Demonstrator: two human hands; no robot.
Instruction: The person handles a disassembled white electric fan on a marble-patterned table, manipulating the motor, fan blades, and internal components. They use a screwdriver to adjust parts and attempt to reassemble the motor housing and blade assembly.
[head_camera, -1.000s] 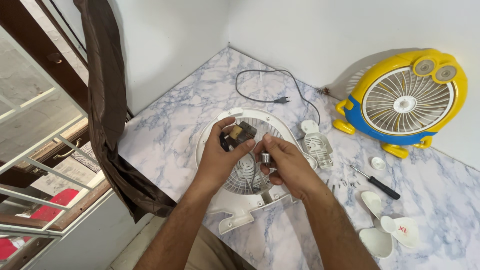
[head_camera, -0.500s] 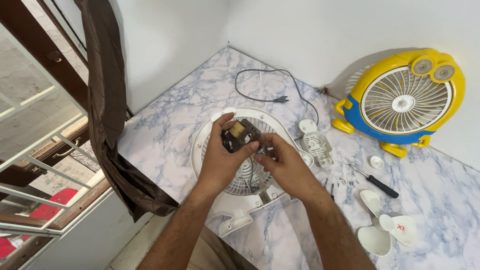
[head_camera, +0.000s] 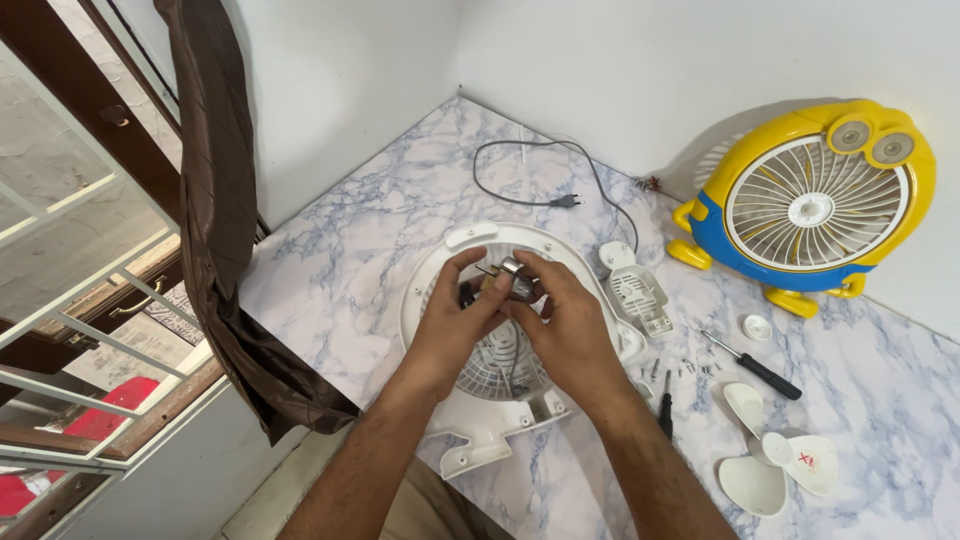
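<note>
At frame centre, our left hand (head_camera: 452, 325) and right hand (head_camera: 565, 330) pinch the small motor (head_camera: 503, 281) above the white fan housing (head_camera: 590, 262), steadying it.

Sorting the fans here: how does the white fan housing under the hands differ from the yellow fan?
The white fan housing lies flat, plain white; the yellow fan stands upright on feet, yellow and blue. Both hands work over the housing; the yellow fan sits untouched by the wall. Both have round ribbed grilles.
</note>
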